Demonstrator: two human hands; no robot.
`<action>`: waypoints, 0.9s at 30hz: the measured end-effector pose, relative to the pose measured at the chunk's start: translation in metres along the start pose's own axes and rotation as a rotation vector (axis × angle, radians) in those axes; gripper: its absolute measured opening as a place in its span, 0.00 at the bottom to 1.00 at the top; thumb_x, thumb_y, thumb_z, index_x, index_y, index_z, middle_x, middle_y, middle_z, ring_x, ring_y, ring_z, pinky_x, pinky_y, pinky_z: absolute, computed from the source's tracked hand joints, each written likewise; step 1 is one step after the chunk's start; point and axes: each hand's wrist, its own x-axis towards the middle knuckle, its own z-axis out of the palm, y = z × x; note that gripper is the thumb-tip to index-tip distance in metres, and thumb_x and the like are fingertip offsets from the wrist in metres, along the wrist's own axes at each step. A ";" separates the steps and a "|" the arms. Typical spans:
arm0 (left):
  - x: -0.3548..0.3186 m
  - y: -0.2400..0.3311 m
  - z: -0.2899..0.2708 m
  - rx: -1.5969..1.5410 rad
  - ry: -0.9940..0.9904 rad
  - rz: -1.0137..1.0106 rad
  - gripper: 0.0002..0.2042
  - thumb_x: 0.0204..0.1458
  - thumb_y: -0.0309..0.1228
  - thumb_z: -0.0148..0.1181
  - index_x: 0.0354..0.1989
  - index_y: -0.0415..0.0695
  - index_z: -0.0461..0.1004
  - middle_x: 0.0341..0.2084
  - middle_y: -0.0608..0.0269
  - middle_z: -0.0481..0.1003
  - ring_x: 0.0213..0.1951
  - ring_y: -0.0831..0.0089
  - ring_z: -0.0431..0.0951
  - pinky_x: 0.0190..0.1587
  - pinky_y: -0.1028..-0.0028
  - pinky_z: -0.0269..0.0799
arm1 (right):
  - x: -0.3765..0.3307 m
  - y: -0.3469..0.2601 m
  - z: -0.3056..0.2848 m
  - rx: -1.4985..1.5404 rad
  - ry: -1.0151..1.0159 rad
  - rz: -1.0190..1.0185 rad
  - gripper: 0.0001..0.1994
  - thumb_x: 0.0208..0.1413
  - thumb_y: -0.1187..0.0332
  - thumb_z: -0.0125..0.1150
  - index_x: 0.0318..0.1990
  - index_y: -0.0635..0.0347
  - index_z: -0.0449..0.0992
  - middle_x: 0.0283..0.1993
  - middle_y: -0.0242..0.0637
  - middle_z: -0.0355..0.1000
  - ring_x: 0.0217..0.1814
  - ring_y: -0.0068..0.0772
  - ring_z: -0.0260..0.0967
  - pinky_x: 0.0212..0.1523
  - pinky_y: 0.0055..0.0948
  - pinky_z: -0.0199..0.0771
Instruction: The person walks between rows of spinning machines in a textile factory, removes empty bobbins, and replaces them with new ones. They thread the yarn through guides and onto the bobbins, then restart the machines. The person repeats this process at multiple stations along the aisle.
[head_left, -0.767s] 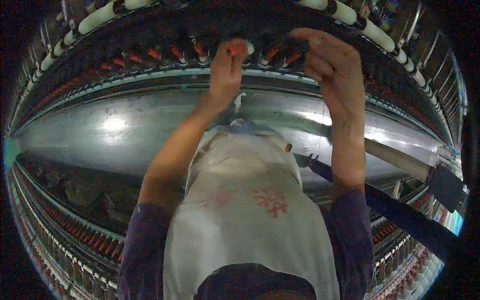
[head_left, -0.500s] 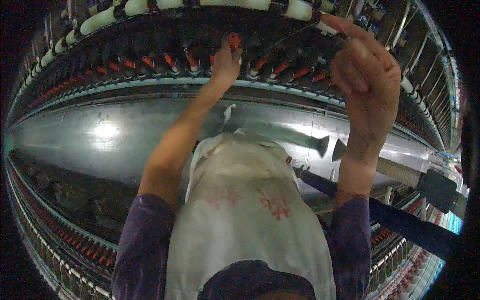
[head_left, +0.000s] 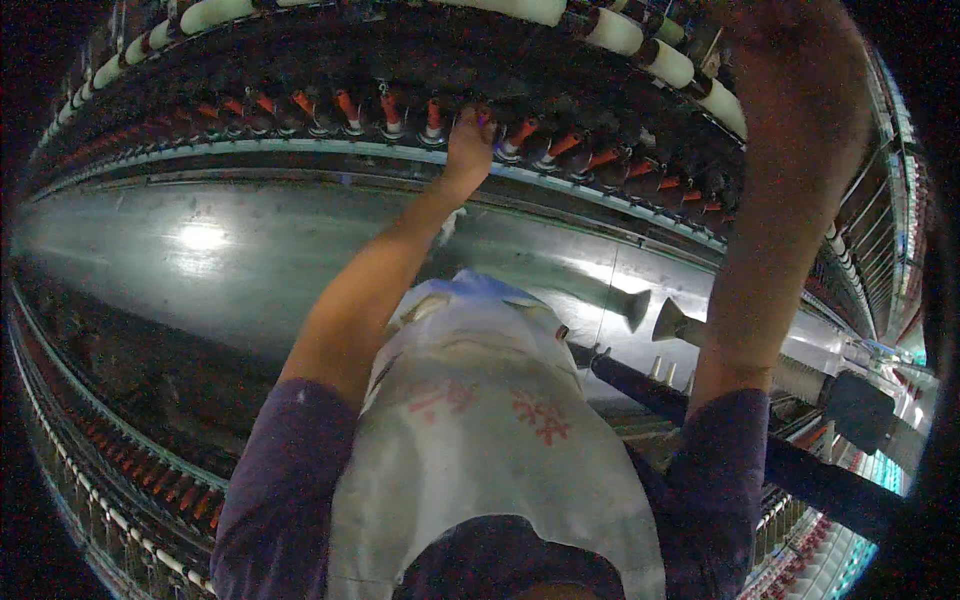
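A long row of red bobbins (head_left: 348, 112) stands on spindles along the rail of a spinning frame. My left hand (head_left: 470, 150) reaches into this row with its fingers closed round the top of one bobbin, which the fingers mostly hide. Red bobbins stand on either side of it, the nearest being an upright bobbin (head_left: 433, 120) just left of my hand. High at the upper right, my right hand (head_left: 790, 30) is dark and partly cut off by the picture's edge, close to the white rollers (head_left: 670, 62). Its fingers do not show clearly.
A broad metal cover (head_left: 130, 225) runs between me and the spindle rail (head_left: 300, 148). To my right are a dark tube (head_left: 640, 385) and a ribbed hose with a flared nozzle (head_left: 675, 322). Another bobbin row (head_left: 170, 485) lies at the lower left.
My left hand has lowered a red bobbin from above the row down among the spindles. My right hand has moved up and outward to the right, from beside the rollers to the top edge.
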 end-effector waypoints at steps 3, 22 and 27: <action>-0.024 0.063 -0.044 0.026 0.142 0.335 0.20 0.52 0.25 0.53 0.55 0.39 0.62 0.51 0.45 0.66 0.53 0.50 0.67 0.55 0.61 0.63 | -0.060 0.050 -0.024 -0.427 0.370 0.148 0.12 0.54 0.65 0.58 0.41 0.65 0.75 0.35 0.30 0.73 0.36 0.20 0.67 0.32 0.24 0.66; -0.032 0.159 -0.191 0.299 -0.230 1.230 0.21 0.42 0.28 0.54 0.48 0.36 0.67 0.32 0.55 0.72 0.35 0.61 0.73 0.34 0.67 0.72 | -0.030 0.110 0.021 -1.743 0.114 -0.029 0.14 0.54 0.58 0.58 0.35 0.60 0.79 0.35 0.34 0.76 0.39 0.28 0.73 0.40 0.29 0.71; -0.047 0.107 -0.197 0.640 -0.420 1.329 0.18 0.42 0.30 0.53 0.43 0.36 0.71 0.31 0.59 0.72 0.37 0.65 0.73 0.39 0.67 0.70 | 0.064 0.072 0.072 -1.511 -0.096 -0.888 0.11 0.53 0.65 0.57 0.23 0.62 0.76 0.14 0.38 0.59 0.16 0.35 0.59 0.26 0.32 0.71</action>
